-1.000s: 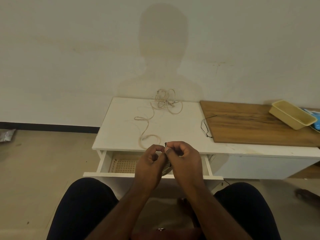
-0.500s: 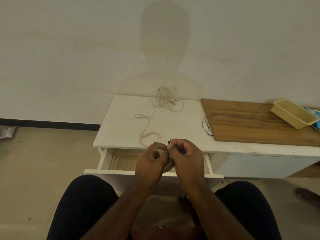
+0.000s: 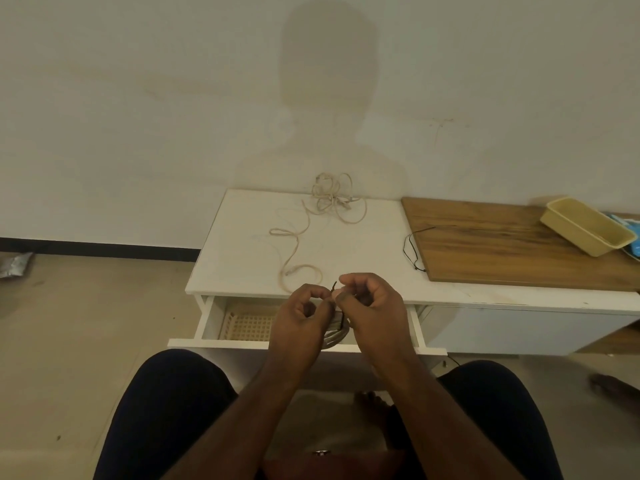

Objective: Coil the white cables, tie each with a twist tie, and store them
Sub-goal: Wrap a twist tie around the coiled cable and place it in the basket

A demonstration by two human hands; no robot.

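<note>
The person holds a coiled cable (image 3: 335, 332) over the open drawer (image 3: 221, 342), and the coil hangs down between both hands. The left hand (image 3: 300, 323) and the right hand (image 3: 372, 306) each pinch an end of a dark twist tie (image 3: 334, 286) that sticks up above the coil. A loose cable (image 3: 304, 230) lies stretched out on the white table (image 3: 363, 251) behind the drawer, running from the wall toward the person. A woven basket (image 3: 247, 327) sits in the drawer. Right of the drawer, a yellow tray (image 3: 585, 231) rests on a wooden board (image 3: 502, 244).
</note>
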